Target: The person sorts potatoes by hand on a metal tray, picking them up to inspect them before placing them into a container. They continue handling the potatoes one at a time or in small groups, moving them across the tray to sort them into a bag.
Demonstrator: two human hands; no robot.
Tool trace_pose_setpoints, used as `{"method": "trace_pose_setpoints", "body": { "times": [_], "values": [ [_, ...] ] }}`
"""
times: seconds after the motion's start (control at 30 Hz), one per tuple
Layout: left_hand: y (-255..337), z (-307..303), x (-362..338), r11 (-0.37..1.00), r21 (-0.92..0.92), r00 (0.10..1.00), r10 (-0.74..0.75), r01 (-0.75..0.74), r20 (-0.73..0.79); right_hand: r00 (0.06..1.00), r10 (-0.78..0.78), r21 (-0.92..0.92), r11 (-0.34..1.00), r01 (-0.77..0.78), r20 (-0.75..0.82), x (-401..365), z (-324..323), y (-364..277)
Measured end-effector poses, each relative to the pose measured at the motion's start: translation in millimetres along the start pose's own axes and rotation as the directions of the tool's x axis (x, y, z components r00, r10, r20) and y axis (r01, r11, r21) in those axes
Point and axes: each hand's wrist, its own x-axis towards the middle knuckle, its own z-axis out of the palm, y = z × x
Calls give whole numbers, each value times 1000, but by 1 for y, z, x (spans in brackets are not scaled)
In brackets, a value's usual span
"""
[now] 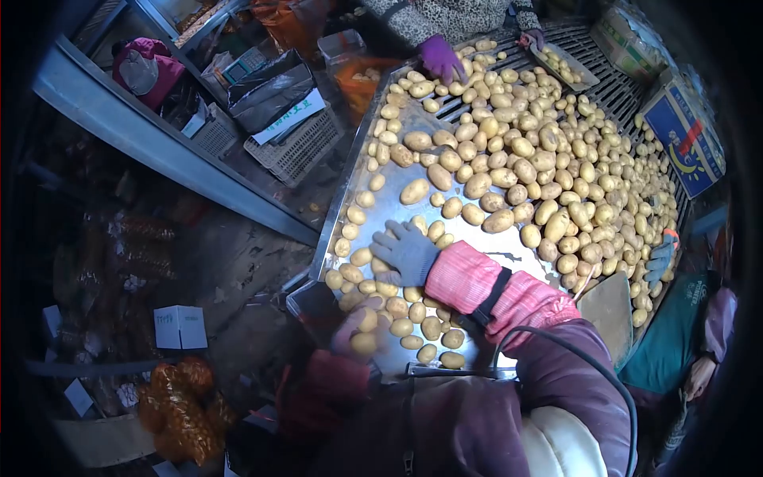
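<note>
now, step in hand: by the look of it, picking over the potatoes (509, 159) at the near end of the metal table (397, 208).
right hand (405, 250): grey glove, pink sleeve; fingers spread, palm flat on the potatoes by the table's left edge, gripping none.
left hand (356, 330): lower, over the near corner; blurred, but seemingly curled round two small potatoes (366, 343).
potatoes: a loose heap over most of the table, thinner toward the near left, where bare metal shows.
next move, as a judgement: the flat hand would have to close on one potato or rake several toward the near corner; they are round and lie loose, so a careless sweep could roll some over the edge.
other people: a purple-gloved hand (441, 57) rests on the heap at the far end; a blue-grey gloved hand (660, 258) works at the right side.
surroundings: a plastic crate (298, 147) and a filled orange net bag (179, 405) on the floor to the left; a blue carton (687, 135) at the far right.
</note>
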Motion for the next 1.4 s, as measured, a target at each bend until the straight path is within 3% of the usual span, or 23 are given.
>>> {"method": "trace_pose_setpoints", "body": {
  "times": [0.07,0.13,0.2,0.3,0.4,0.43,0.5,0.57,0.63,0.67,0.7,0.73,0.8,0.9,1.0,1.1,1.13,1.2,1.23,1.3,1.33,1.37,1.4],
  "values": [
    [-2,-4,1,999,40,1000,20,-20,8,997,17,229,973,-32,69,-3,-10,-2],
    [-2,-4,-2,996,76,999,41,-41,2,991,41,52,998,-35,-127,4,-15,20],
    [0,-3,-4,997,71,999,26,-28,22,962,164,-66,981,-183,-220,17,-26,52],
    [-2,-2,-3,999,31,1000,-12,11,4,951,309,-162,940,-301,27,32,-24,80],
    [-3,-11,-1,998,-48,999,-35,36,14,869,465,-201,879,-431,170,39,-10,65],
    [-6,-15,0,996,-84,999,-37,39,28,945,305,-221,920,-325,-118,27,29,78],
    [-10,-27,2,1000,-8,997,-16,17,79,946,325,-116,939,-323,-5,20,27,70],
    [-2,-21,-6,993,-69,995,-97,99,31,925,359,-7,932,-361,127,24,5,63],
    [-35,-51,4,994,62,995,89,-92,49,902,429,6,903,-429,-50,38,-29,68],
    [-39,-63,5,999,-30,993,40,-36,114,878,458,22,888,-460,-139,49,-37,77],
    [-42,-73,5,993,-115,984,-10,31,179,840,414,-15,895,-447,-351,59,-29,104],
    [-34,-88,3,908,-321,929,-158,269,334,764,341,-55,896,-440,-548,69,-24,132],
    [-14,-72,-2,833,-378,882,-245,404,403,766,493,-218,763,-609,-413,86,-51,157],
    [7,-5,-12,990,-11,987,-137,138,82,797,595,-377,718,-584,-103,99,-63,175],
    [-6,-14,-10,996,-3,995,-92,92,25,721,685,-350,703,-619,104,108,-75,172],
    [-26,-42,8,974,-200,972,-56,103,227,721,634,-308,770,-558,279,107,-89,159],
    [-26,-39,6,993,-104,992,-34,47,124,712,617,-299,786,-541,336,106,-93,154],
    [-8,-2,-9,994,101,996,47,-40,-72,781,547,-327,829,-454,301,96,-89,138],
    [-3,3,-14,994,109,998,28,-22,-48,814,507,-345,846,-407,284,91,-84,130],
    [4,7,-27,992,125,1000,-14,14,-3,939,342,-270,906,-327,12,70,-67,125],
    [5,8,-33,987,161,1000,17,-20,18,959,253,-239,930,-278,-130,59,-59,125],
    [6,10,-40,979,197,998,44,-51,41,927,375,-19,927,-375,-10,55,-65,119],
    [6,12,-45,970,230,995,67,-82,70,894,449,388,826,-408,-16,46,-67,108]
  ]
}}
